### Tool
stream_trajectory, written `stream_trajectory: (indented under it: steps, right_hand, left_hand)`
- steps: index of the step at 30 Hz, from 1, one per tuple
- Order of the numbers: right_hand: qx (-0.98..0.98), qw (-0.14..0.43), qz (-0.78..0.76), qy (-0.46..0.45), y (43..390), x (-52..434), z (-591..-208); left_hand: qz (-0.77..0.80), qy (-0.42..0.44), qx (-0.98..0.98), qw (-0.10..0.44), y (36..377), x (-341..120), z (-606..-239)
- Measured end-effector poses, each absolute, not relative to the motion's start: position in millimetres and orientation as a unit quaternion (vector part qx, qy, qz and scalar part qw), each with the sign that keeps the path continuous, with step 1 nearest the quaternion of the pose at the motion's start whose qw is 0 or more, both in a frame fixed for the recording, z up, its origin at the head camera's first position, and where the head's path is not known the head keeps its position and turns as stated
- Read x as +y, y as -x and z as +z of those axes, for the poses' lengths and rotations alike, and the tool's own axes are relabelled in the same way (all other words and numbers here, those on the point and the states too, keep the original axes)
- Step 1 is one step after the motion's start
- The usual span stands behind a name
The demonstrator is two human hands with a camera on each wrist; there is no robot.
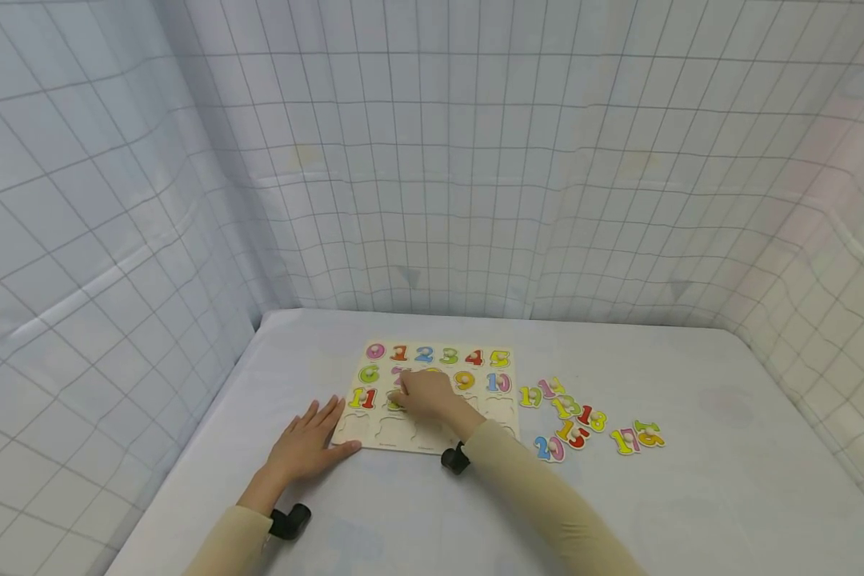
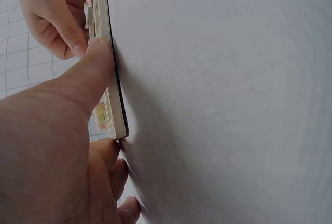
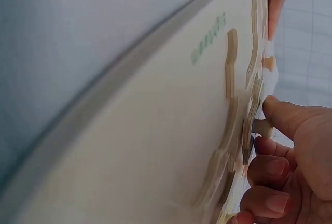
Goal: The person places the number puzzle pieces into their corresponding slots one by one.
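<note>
A wooden number puzzle board lies on the table, with numbered pieces 0 to 11 in its upper rows. My right hand reaches over the board and pinches the peg of a puzzle piece beside the 11. That piece shows some green and is mostly hidden by the fingers. At the board's left front corner rests my left hand, its fingers extended along the left side. The left thumb lies over the board's front edge.
To the right of the board, several loose number pieces lie on the white table, among them a 20, a 15 and a 17. Grid-patterned white curtains surround the table at the back and sides.
</note>
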State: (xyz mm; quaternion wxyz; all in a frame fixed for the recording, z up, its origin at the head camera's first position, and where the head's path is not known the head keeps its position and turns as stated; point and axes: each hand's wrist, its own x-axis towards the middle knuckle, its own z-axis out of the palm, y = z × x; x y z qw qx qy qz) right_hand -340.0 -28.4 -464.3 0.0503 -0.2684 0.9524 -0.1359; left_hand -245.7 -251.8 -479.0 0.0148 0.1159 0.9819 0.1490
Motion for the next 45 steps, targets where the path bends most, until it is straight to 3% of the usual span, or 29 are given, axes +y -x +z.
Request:
stream_trajectory:
  steps: [32, 38, 45]
  right_hand:
    - [0.962, 0.063, -0.084, 0.254, 337, -39, -471]
    - [0.952, 0.045, -0.127, 0.275, 334, -19, -462]
    - [0.946, 0.002, -0.166, 0.277, 334, 39, -447]
  left_hand:
    - [0.147, -0.117, 0.982, 0.009, 244, -251, -477]
    - [0.145, -0.116, 0.983, 0.005, 244, -252, -477]
    - [0.144, -0.118, 0.982, -0.002, 245, -252, -478]
